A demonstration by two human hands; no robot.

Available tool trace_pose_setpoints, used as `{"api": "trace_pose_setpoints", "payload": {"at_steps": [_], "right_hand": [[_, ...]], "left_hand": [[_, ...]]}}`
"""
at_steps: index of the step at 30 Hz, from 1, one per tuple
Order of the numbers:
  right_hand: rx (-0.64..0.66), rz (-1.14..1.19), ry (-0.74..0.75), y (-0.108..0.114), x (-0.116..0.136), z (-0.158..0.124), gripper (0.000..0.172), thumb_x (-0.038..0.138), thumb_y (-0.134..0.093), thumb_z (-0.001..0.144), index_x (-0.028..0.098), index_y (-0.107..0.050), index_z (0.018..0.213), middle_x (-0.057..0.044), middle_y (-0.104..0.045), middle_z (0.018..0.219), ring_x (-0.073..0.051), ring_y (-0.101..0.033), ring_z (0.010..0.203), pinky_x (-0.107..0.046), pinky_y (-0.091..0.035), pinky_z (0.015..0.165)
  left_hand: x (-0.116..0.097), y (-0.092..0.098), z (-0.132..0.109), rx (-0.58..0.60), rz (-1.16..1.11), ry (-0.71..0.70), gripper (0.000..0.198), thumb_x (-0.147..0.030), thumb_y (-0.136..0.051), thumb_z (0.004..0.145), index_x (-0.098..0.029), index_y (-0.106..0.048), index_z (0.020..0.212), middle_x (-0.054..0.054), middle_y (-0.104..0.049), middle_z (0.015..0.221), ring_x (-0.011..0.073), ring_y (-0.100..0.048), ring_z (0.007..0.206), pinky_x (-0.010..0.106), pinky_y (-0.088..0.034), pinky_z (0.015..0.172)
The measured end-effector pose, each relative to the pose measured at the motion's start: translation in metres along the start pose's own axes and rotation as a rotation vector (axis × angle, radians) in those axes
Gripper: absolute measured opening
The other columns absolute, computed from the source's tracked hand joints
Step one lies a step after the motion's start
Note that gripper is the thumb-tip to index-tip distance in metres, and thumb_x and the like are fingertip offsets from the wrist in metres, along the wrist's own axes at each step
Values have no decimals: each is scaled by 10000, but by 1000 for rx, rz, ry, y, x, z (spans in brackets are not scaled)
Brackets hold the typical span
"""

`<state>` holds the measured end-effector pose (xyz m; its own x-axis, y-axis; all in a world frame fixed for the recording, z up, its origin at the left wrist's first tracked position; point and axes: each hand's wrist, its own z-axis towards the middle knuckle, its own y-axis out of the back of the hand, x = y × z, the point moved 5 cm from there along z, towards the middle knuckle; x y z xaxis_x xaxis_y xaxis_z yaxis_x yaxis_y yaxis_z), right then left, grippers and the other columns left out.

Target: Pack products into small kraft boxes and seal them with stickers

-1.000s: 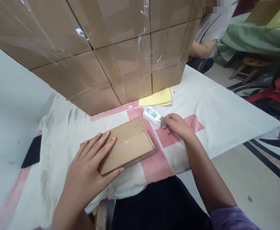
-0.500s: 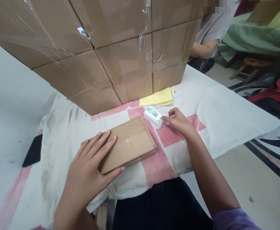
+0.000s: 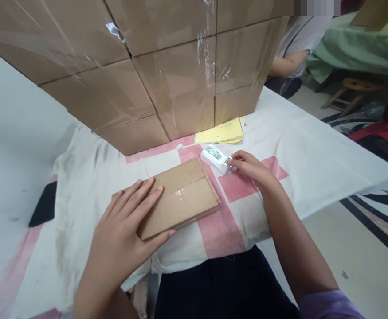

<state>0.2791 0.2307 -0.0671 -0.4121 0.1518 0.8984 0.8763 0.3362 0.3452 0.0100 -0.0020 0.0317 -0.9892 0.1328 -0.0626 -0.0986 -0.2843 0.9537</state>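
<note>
A flat cardboard box (image 3: 183, 190) lies on the cloth in front of me, with a bit of shiny clear tape on its top seam. My left hand (image 3: 127, 221) holds its left end, fingers spread over the top and thumb along the near edge. Beyond the box's right corner sits a white tape dispenser (image 3: 214, 158) with a roll in it. At the dispenser's near right end, my right hand (image 3: 250, 166) has thumb and forefinger pinched together on the tape's end; the strip itself is hard to make out.
A tall stack of taped cardboard boxes (image 3: 177, 88) stands at the back. Yellow paper (image 3: 220, 131) lies at its foot. A dark flat object (image 3: 44, 204) is at the left. Another person's arm (image 3: 288, 64), a wooden stool (image 3: 356, 86) and a red chair (image 3: 380, 133) are at right.
My right thumb and forefinger have closed together at the dispenser's end. My left hand stays on the box. The view has shifted slightly.
</note>
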Motion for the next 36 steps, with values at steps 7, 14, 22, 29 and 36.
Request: {"api": "trace_pose_setpoints", "payload": {"at_steps": [7, 14, 22, 29, 36], "right_hand": [[59, -16, 17, -1, 7, -1, 158, 332, -657, 817, 226, -607, 922, -3, -583, 851, -154, -483, 727, -264, -305, 593], [53, 9, 2, -4, 10, -4, 145, 303, -635, 826, 228, -604, 946, -2, -591, 873, -156, -497, 749, -265, -328, 617], [10, -46, -22, -4, 12, -8, 139, 312, -659, 853, 223, -575, 918, 6, -567, 791, -156, -491, 722, -264, -310, 589], [33, 26, -17, -3, 8, -8, 195, 321, -686, 822, 224, -570, 945, 30, -552, 755, -135, -475, 658, -260, -301, 579], [-35, 72, -53, -3, 10, -11, 220, 312, -662, 831, 257, -551, 1013, 51, -533, 722, -135, -484, 604, -267, -307, 544]], "left_hand": [[-1, 1, 0, -10, -19, 0, 821, -689, -624, 877, -373, -351, 1584, 39, -453, 1631, 366, -433, 1491, 596, -339, 1227], [0, 1, 1, 2, -19, 2, 821, -694, -625, 876, -373, -353, 1581, 44, -450, 1633, 371, -431, 1490, 594, -358, 1209], [0, 0, 0, 6, -10, 4, 826, -683, -641, 872, -364, -360, 1580, 48, -453, 1631, 360, -420, 1500, 579, -345, 1219], [1, -1, 1, -8, -11, -2, 836, -703, -642, 858, -347, -391, 1572, 60, -472, 1618, 357, -435, 1490, 564, -340, 1217], [-1, 1, 0, -33, -33, 10, 837, -705, -653, 850, -349, -407, 1566, 60, -488, 1607, 362, -449, 1480, 570, -345, 1212]]}}
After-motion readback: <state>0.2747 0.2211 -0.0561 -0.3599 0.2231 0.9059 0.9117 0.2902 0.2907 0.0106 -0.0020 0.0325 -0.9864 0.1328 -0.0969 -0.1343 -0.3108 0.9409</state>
